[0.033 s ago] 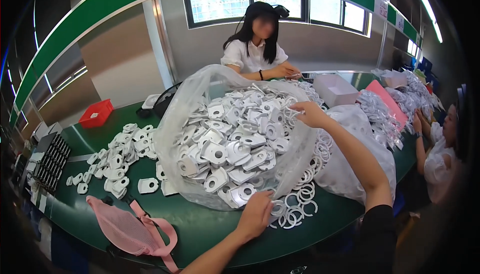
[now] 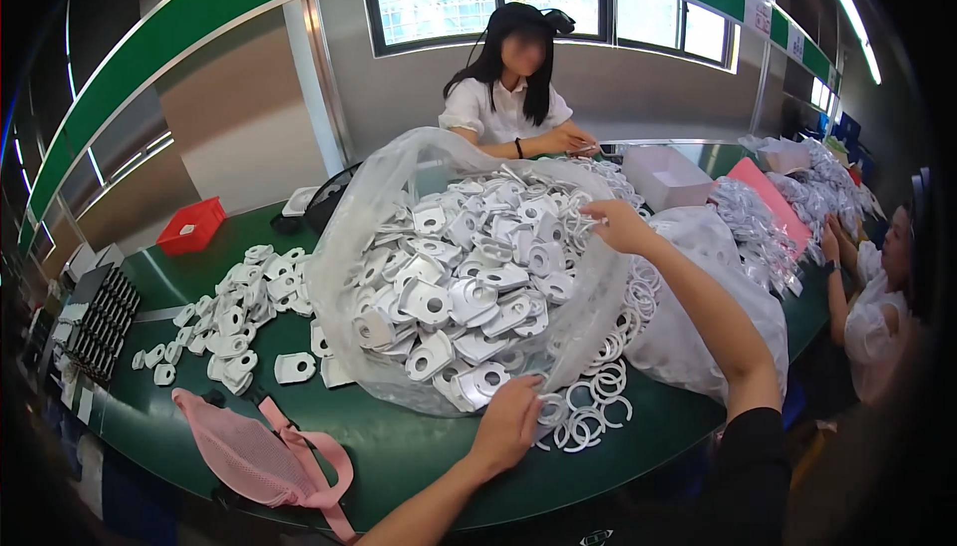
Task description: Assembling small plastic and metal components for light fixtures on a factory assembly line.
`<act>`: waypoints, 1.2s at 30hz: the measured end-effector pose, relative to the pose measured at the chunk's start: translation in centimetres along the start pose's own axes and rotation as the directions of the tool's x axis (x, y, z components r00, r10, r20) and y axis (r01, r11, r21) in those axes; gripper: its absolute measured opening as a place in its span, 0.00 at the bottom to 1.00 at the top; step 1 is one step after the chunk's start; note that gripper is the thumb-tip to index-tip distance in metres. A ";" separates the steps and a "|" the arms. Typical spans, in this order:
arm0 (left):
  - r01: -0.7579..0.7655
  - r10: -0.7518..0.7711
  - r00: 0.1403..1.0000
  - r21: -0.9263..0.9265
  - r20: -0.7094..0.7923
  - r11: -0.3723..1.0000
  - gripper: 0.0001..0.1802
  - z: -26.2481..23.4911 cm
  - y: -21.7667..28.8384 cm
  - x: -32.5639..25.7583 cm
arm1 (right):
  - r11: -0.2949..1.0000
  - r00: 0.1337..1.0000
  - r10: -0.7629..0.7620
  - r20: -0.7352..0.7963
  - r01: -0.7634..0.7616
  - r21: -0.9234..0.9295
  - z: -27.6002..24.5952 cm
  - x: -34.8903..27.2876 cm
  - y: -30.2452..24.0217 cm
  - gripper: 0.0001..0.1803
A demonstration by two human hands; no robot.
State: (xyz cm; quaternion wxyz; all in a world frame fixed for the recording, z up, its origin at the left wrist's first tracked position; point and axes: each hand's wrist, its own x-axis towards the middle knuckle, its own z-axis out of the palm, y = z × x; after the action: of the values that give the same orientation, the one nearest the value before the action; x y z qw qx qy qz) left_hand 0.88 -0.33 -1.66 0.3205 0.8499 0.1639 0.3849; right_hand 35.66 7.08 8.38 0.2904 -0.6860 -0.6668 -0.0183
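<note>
Across the middle of the green table [image 2: 399,456] sits a large clear plastic bag [image 2: 399,197], its mouth open toward the far edge and its body filled with white flat plastic parts [image 2: 459,277], each with a round hole. Behind the bag, at the far edge of the table, a person in a white shirt [image 2: 503,107] works with both hands together. At the right edge lies a second, filled white bag [image 2: 718,297], touching the clear bag's right side. Toward the left edge, a loose spread of the same white parts [image 2: 234,317] covers the surface. At the near edge lies a pink mesh pouch [image 2: 249,456] with a strap. White split rings [image 2: 588,406] lie in a cluster just beside the clear bag's near right corner. A red tray [image 2: 191,225] stands at the far left edge. The left hand [image 2: 508,421] is closed on the clear bag's near rim, fingers pinching the film. The right hand [image 2: 618,225] grips the bag's far right rim, well apart from the left.
</note>
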 end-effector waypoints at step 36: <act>0.340 -0.364 0.929 -0.547 0.069 0.765 0.15 -2.8 0.2 0.3 | 0.617 0.994 -0.030 0.107 -0.066 0.784 5.7 -14.7 -17.6 0.09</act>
State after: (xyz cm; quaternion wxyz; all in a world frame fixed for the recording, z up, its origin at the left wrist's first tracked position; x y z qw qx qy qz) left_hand -1.04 0.88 0.04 0.6136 0.6675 0.2096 0.3660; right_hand 15.67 -4.82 4.22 0.5246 -0.4962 -0.6154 0.3159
